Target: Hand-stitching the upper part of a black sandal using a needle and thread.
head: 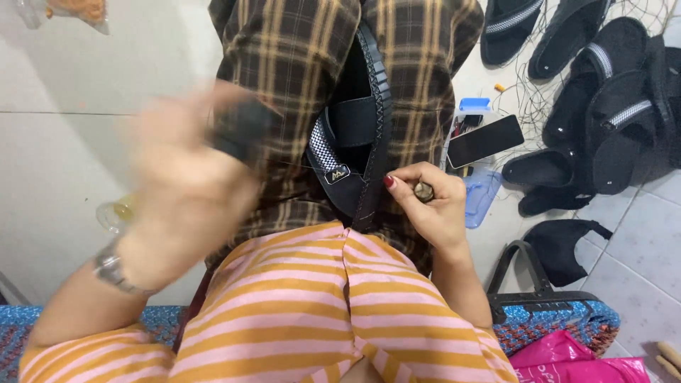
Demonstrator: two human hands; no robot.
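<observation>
A black sandal (358,124) with a checked strap stands upright between my knees, over a brown plaid cloth (284,50) on my lap. My right hand (425,206) pinches a small metal-tipped tool (423,191) against the sandal's stitched edge. A thin thread runs leftwards from the sandal toward my left hand (181,184), which is blurred with motion and closed around a dark object (245,131) I cannot identify. A metal watch (113,269) sits on my left wrist.
Several black sandals (603,92) lie on the tiled floor at the right. A phone (485,140) rests on a blue plastic box (479,191). A black bag handle (532,273) and a pink plastic bag (574,362) lie lower right. My seat has a blue patterned cover (560,319).
</observation>
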